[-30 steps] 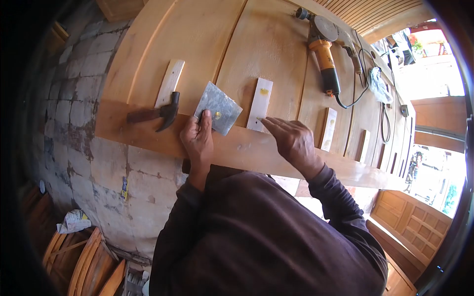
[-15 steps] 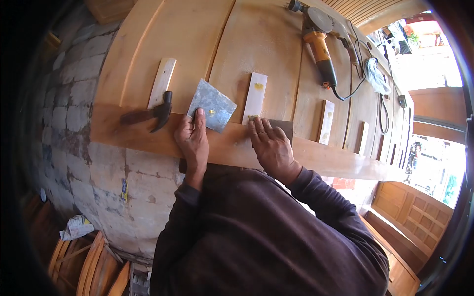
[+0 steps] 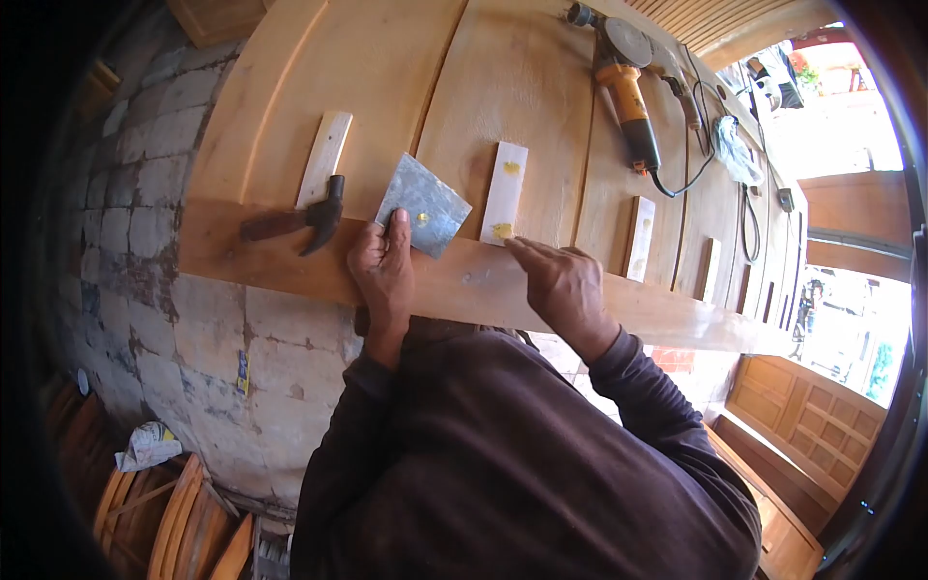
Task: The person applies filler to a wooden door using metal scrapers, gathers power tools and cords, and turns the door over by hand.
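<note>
My left hand [image 3: 385,263] grips a square grey metal plate [image 3: 440,215] by its near left corner, thumb on top. A small yellow dab of putty [image 3: 422,218] sits on the plate. My right hand [image 3: 565,285] is turned on edge, fingers pressed together, their tips at the near end of a pale wood strip [image 3: 507,188]. Yellow putty patches [image 3: 503,231] mark both ends of that strip. The dark flat scraper seen under this hand earlier is now hidden, apparently edge-on. A claw hammer [image 3: 314,220] lies left of my left hand.
The strips lie on a large wooden door panel [image 3: 387,58], with another pale strip [image 3: 327,155] by the hammer and several to the right. An orange and black angle grinder [image 3: 628,101] with a cord rests at the back. Curved wooden pieces [image 3: 179,517] stand at lower left.
My right hand has shifted right and tilted from flat to on edge, uncovering the yellow patch at the strip's near end. The plate in my left hand has moved slightly right.
</note>
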Tool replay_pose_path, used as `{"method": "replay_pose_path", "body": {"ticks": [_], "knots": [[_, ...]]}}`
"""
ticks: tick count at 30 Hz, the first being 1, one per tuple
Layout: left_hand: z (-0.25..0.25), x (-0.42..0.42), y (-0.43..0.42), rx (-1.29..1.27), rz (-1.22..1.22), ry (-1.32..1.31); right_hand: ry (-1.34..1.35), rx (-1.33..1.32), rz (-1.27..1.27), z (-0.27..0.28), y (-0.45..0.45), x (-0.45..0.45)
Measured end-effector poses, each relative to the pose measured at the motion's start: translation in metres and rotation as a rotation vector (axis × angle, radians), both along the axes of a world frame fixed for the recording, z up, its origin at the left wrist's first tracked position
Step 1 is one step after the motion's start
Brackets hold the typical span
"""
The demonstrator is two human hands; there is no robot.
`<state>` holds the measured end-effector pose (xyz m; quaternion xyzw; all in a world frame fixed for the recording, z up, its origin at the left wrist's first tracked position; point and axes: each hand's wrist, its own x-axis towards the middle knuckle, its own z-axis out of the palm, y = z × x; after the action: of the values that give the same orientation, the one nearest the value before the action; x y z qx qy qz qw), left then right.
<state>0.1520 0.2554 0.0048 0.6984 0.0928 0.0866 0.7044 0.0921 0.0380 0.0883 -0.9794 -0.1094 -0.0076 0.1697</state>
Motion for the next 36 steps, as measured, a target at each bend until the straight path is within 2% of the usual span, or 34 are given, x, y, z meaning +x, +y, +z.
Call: {"method": "replay_pose_path", "body": {"ticks": [2, 5, 11, 15, 18, 21, 22, 25, 31, 33, 36], "knots": [[0.0, 0.0, -0.001, -0.028, 0.004, 0.002, -0.026, 0.006, -0.031, 0.004, -0.004, 0.007], [0.002, 0.0, -0.003, -0.053, 0.005, 0.014, -0.192, -0.027, 0.083, -0.004, -0.006, 0.013], [0.007, 0.0, -0.002, -0.006, -0.006, -0.001, -0.067, -0.307, 0.198, -0.033, -0.007, -0.011], [0.011, 0.001, -0.004, -0.034, 0.0, 0.008, 0.003, -0.339, 0.218, -0.025, -0.003, -0.013], [0.006, 0.0, -0.002, -0.011, -0.001, -0.002, -0.072, -0.204, 0.186, -0.016, -0.003, -0.01], [0.002, 0.0, -0.002, -0.022, 0.008, -0.004, 0.02, -0.03, 0.067, 0.0, -0.007, 0.002], [0.003, 0.001, -0.002, -0.034, 0.013, -0.007, -0.159, -0.006, 0.052, 0.001, -0.005, 0.008], [0.006, -0.001, -0.004, -0.045, 0.015, 0.004, -0.133, 0.015, 0.076, 0.0, -0.009, 0.015], [0.005, -0.001, -0.003, -0.013, -0.01, 0.004, -0.074, -0.245, 0.196, -0.037, -0.007, -0.011], [0.006, -0.004, -0.004, 0.03, -0.045, -0.001, -0.047, -0.243, 0.202, -0.038, -0.008, -0.011], [0.014, -0.007, -0.017, -0.178, -0.073, 0.106, -0.049, -0.227, 0.202, -0.04, -0.01, -0.011]]}}
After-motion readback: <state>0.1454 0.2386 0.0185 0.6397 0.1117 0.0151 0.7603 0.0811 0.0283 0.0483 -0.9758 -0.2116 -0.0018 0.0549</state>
